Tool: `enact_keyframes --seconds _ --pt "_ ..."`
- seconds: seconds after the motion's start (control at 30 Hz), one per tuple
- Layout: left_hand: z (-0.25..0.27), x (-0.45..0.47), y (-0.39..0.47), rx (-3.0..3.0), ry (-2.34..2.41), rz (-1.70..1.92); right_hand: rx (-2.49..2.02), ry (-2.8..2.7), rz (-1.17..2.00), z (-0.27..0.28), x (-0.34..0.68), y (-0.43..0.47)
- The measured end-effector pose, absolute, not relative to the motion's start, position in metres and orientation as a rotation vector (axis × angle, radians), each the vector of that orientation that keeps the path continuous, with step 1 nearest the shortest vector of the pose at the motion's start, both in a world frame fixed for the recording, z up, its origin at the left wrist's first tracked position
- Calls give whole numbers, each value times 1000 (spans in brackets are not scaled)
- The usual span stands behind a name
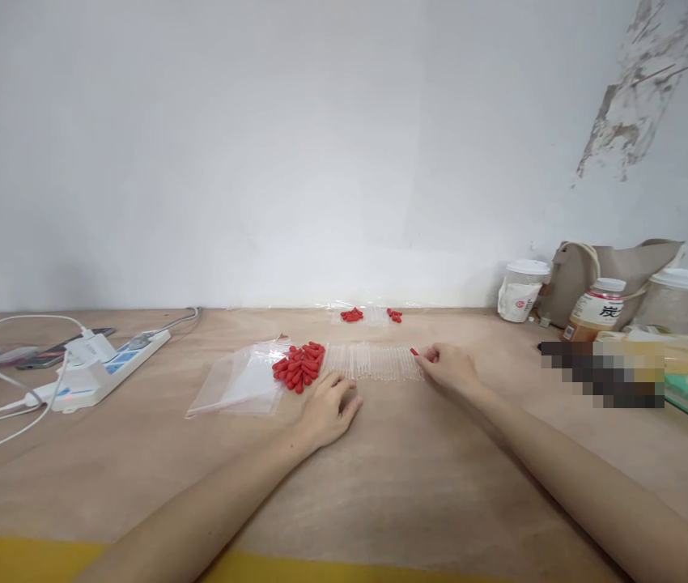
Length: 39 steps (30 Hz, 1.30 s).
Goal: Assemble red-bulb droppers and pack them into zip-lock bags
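A row of thin clear tubes (374,361) lies side by side on the wooden table. At its right end, my right hand (450,366) pinches a small red rubber bulb (415,352) between thumb and fingertips, close to the last tubes. My left hand (329,411) rests on the table by the row's left end, fingers loosely bent, thumb apart, nothing visible in it. A pile of red rubber bulbs (297,368) sits just beyond that hand, partly on clear plastic bags (238,380).
Near the wall, a clear packet (374,314) holds more red bulbs and tubes. A power strip (116,372) with white cables lies left. On the right are a lidded cup (521,293), a labelled bottle (596,312), a grey bag (614,265) and a clear lidded tub (677,304).
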<state>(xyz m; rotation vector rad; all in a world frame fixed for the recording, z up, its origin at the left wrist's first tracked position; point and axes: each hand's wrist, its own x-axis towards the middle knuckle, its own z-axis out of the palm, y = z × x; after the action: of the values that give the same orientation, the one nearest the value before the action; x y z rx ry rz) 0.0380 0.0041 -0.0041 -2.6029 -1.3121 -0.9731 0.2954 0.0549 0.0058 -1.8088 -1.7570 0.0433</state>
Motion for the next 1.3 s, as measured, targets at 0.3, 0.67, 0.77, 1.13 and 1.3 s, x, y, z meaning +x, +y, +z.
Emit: enact_keyframes --seconds 0.3,0.67,0.77,1.13,1.3 --pt "21 67 78 -2162 -1929 -619 -1374 -2087 39 3 257 1" --pt "21 81 98 -2080 -2134 -396 -1315 -2101 31 -13 253 3" --pt "19 84 99 -2090 -2120 -377 -1280 -2144 57 -12 252 2" --pt "29 66 42 -2483 -1525 -511 -1126 -1980 110 -16 259 3" --pt "1 35 15 -2688 -957 -815 -1051 -1980 66 -16 255 3"
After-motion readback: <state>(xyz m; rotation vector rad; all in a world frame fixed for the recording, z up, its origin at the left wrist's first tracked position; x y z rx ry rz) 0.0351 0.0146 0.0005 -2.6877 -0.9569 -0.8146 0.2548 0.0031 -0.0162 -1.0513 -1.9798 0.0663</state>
